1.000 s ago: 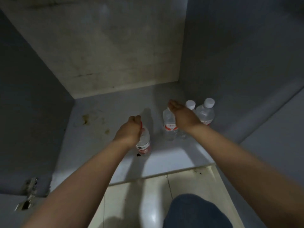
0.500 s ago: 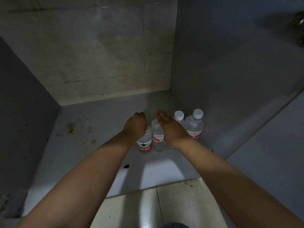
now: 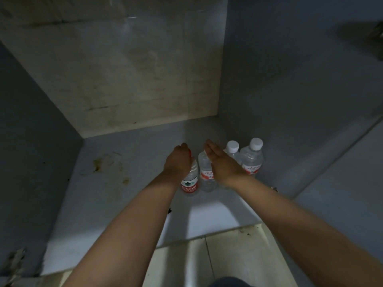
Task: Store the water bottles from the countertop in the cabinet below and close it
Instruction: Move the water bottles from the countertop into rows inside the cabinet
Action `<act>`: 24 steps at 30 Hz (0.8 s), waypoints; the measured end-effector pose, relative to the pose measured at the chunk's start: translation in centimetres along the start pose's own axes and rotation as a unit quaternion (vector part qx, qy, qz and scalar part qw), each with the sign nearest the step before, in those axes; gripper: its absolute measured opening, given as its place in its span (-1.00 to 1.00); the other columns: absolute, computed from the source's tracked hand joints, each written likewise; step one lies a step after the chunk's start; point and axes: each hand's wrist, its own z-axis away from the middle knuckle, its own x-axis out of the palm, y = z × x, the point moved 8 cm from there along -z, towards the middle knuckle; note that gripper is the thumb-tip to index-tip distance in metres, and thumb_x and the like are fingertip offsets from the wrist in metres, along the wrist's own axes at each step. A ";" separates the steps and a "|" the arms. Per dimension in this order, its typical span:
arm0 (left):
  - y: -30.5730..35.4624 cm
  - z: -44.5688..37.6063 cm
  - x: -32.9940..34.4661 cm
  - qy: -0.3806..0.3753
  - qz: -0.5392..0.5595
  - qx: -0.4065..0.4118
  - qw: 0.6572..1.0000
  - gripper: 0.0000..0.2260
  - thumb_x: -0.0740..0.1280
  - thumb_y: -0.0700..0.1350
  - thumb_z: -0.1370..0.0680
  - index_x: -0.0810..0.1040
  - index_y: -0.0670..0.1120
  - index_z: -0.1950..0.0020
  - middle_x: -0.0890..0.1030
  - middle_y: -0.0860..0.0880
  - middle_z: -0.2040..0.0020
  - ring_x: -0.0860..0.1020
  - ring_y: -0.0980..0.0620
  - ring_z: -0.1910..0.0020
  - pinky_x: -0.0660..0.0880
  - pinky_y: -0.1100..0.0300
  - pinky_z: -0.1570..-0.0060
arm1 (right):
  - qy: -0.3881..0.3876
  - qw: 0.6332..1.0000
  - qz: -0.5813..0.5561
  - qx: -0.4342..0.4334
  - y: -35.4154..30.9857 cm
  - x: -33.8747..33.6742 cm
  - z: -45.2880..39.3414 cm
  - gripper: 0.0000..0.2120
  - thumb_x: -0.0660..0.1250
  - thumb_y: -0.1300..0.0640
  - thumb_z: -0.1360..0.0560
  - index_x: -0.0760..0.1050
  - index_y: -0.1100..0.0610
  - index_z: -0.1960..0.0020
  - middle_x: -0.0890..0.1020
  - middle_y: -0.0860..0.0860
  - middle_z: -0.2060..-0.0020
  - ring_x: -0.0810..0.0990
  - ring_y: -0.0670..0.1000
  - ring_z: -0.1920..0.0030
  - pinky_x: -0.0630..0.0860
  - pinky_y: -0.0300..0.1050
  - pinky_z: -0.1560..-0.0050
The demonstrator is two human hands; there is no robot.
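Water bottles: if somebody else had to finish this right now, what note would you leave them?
Left hand: grips the top of the red-label bottle, standing on the cabinet floor.
Right hand: fingers straight, over the second bottle; contact unclear.
Two white-capped bottles stand by the right wall.
Done: four bottles in a row inside.
Left: let go, pull both hands out, check the countertop (out of view), close the cabinet.

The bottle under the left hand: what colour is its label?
Red, with a green-and-white mark, on the bottle the left hand grips; head view.
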 end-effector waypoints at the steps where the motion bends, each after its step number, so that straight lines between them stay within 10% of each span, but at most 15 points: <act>1: 0.0 0.0 0.0 -0.002 0.005 -0.004 1.000 -0.62 0.17 -0.13 -0.63 0.26 -0.29 -0.39 0.42 -0.28 -0.32 0.43 -0.22 -0.30 0.39 0.04 -0.27 | 0.000 1.000 0.001 0.000 0.0 -0.1 0.0 -0.36 0.06 0.40 -0.59 -0.19 0.16 -0.54 -0.19 0.03 -0.55 -0.14 0.03 -0.56 -0.07 -0.19 -0.54; 18: -3.0 3.6 -1.2 0.068 -0.108 0.004 0.992 -0.58 0.02 0.00 -0.65 0.14 0.03 -0.52 0.01 -0.04 -0.58 -0.08 -0.13 -0.57 0.00 -0.06 -0.51 | 0.101 0.994 0.051 0.007 -2.0 -2.5 0.0 -0.51 0.09 0.18 -0.62 0.07 0.19 -0.52 -0.01 0.10 -0.56 -0.07 0.11 -0.56 -0.03 -0.08 -0.54; 22: -5.2 6.7 -1.9 0.032 -0.118 -0.027 0.992 -0.56 0.02 0.01 -0.65 0.06 0.08 -0.54 -0.03 0.02 -0.59 -0.14 -0.10 -0.57 -0.09 -0.07 -0.52 | 0.119 0.989 0.086 0.008 -4.9 -2.8 1.4 -0.55 0.14 0.09 -0.57 0.32 0.24 -0.42 0.30 0.20 -0.46 0.27 0.18 -0.47 0.26 0.04 -0.45; 24: -6.1 9.0 -2.6 -0.001 -0.118 -0.043 0.992 -0.55 0.02 0.01 -0.65 0.03 0.07 -0.54 -0.04 0.01 -0.59 -0.14 -0.10 -0.57 -0.08 -0.07 -0.52 | 0.117 0.990 0.083 0.006 -6.9 -3.0 2.7 -0.53 0.14 0.02 -0.41 0.58 0.25 -0.17 0.64 0.24 -0.15 0.64 0.23 -0.14 0.59 0.12 -0.06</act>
